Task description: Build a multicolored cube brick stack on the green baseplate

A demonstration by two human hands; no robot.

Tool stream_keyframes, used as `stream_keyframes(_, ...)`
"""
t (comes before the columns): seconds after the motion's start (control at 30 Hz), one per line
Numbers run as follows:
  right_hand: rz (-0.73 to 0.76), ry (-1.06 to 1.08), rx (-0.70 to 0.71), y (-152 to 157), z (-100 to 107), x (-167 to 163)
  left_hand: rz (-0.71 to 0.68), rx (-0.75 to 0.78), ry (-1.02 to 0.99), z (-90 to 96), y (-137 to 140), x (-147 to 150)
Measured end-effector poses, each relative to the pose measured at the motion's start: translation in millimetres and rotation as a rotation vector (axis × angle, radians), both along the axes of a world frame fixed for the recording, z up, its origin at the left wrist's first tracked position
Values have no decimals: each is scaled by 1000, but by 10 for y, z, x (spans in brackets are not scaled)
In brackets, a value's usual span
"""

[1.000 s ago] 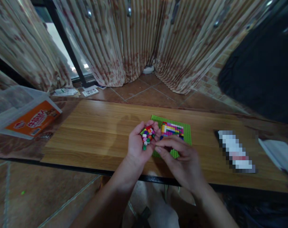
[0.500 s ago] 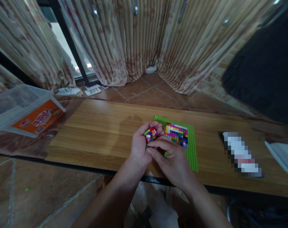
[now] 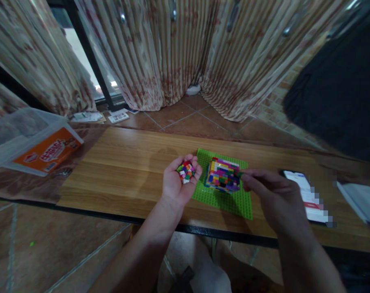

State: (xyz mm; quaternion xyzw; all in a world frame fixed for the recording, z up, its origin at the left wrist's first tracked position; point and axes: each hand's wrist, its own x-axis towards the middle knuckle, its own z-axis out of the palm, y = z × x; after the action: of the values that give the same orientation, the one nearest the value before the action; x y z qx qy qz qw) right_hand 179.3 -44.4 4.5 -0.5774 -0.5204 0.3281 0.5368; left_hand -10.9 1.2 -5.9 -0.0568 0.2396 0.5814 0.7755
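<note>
In the head view, the right hand (image 3: 278, 199) partly hides its own grip: thumb and forefinger are pinched on a small dark green piece (image 3: 239, 174), mostly covered by the fingertips and too small to make out fully. Whether it touches the multicoloured brick block (image 3: 223, 175) just beside it, at the block's right side, I cannot tell. The block stands on a green studded baseplate (image 3: 243, 205), whose far right corner is screened by the right hand. The block's top is a patchwork of red, yellow, pink, purple and green; its inside cannot be seen.

The left hand (image 3: 172, 185) is palm up and cupped to the left of the block, fingers curled but not clenched, with a heap of loose bricks (image 3: 186, 171) lying in the palm. The lower bricks are buried, so their count is unclear.

Right of the right hand, a phone (image 3: 302, 191) lies on the wooden tabletop (image 3: 120, 171), part of it blurred into squares. A white object (image 3: 360, 199) beyond it is hard to identify. At far left, a clear plastic tub (image 3: 41, 118) with an orange label (image 3: 49, 150) is cut off by the edge; its contents are indistinct through the cloudy walls.
</note>
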Motion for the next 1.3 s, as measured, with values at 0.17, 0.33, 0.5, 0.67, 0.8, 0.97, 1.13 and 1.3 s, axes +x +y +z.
stream_keyframes(0.17,-29,-73,-193,-30,-34,285,10,-3,5,-9,11,-3)
stream_keyframes(0.33,35,-171,-336,-50,-56,336,13,-9,15,-19,12,8)
stream_keyframes(0.5,102,-288,-403,-40,-123,361,20,-22,26,-13,19,9)
stream_keyframes(0.67,71,-333,-379,-32,-148,357,13,-18,21,-1,15,10)
stream_keyframes(0.8,35,-416,-336,-25,-110,311,9,-13,19,-3,13,6)
stream_keyframes(0.97,46,-431,-359,-12,-95,285,7,-9,13,-5,16,1)
stream_keyframes(1.13,56,-277,-360,19,-151,284,14,-14,15,5,10,6)
stream_keyframes(1.3,42,-162,-385,33,-162,287,12,-19,10,12,7,7)
